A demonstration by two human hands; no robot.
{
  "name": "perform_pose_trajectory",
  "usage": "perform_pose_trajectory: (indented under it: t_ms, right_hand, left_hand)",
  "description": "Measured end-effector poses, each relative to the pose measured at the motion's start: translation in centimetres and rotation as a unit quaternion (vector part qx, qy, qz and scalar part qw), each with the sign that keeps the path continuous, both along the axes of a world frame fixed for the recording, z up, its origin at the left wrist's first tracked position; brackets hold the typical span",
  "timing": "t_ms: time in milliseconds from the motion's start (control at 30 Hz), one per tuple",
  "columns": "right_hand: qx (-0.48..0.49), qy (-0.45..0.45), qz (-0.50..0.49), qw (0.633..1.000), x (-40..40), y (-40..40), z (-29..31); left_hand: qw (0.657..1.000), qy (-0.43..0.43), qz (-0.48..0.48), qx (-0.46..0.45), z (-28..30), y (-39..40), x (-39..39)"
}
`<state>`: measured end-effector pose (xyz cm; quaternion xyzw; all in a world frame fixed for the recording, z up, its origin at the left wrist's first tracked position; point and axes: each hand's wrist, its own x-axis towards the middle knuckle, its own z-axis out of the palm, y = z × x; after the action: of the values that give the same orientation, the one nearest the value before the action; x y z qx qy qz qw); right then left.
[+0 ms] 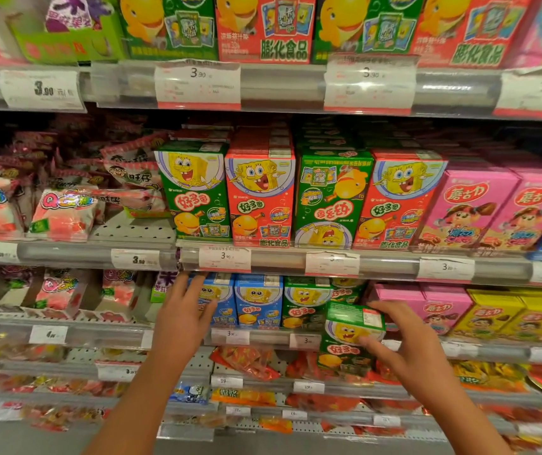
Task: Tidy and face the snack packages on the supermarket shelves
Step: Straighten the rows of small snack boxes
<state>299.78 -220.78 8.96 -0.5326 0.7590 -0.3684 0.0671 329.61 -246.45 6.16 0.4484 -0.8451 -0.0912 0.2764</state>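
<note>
My right hand (pixel 404 339) grips a green cartoon snack box (pixel 350 339), held upright in front of the lower shelf's edge. My left hand (pixel 184 313) reaches with straight fingers to a blue snack box (pixel 222 303) at the left end of the lower row and touches its front. Next to it stand another blue box (pixel 258 303) and a green box (pixel 304 305). On the middle shelf a green box (pixel 194 192), a red box (pixel 259 195), an upside-down green box (pixel 332 198) and another red box (pixel 397 198) stand in a row.
Pink boxes (pixel 479 205) fill the middle shelf's right; pink (pixel 427 307) and yellow boxes (pixel 509 316) the lower right. Candy bags (pixel 62 211) lie at left. Price-tag rails (pixel 295 264) front each shelf. Foil bags (pixel 246 359) sit below.
</note>
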Motion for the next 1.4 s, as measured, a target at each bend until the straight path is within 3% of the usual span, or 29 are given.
perform_pose_trajectory:
  t_ms: [167, 433, 600, 733, 867, 1133, 1400]
  right_hand:
    - [0.021, 0.087, -0.033, 0.995, -0.7, 0.4, 1.2]
    - [0.004, 0.106, -0.056, 0.993, -0.8, 0.1, 1.2]
    - [0.000, 0.102, -0.058, 0.993, -0.9, -0.4, 0.6]
    - [-0.005, 0.101, -0.059, 0.993, -1.1, -0.7, 0.3]
    - [-0.010, 0.101, -0.056, 0.993, -1.2, -1.1, 0.3]
    - [-0.022, 0.080, -0.049, 0.995, -1.6, -1.3, 0.5]
    - [-0.020, 0.080, -0.045, 0.996, -2.2, -1.7, 0.6]
  left_hand:
    - [0.996, 0.028, 0.003, -0.085, -0.7, 1.4, -0.2]
    - [0.980, 0.030, -0.106, -0.166, -0.6, 5.3, -3.4]
    - [0.958, -0.050, -0.222, -0.175, 1.2, 8.2, -9.4]
    - [0.948, -0.199, -0.211, -0.132, 2.3, 8.7, -12.4]
    - [0.943, -0.241, -0.194, -0.121, 2.2, 8.0, -12.4]
    - [0.940, -0.179, -0.205, -0.207, 1.4, 7.1, -11.7]
    - [0.943, -0.161, -0.203, -0.210, 0.7, 6.8, -11.5]
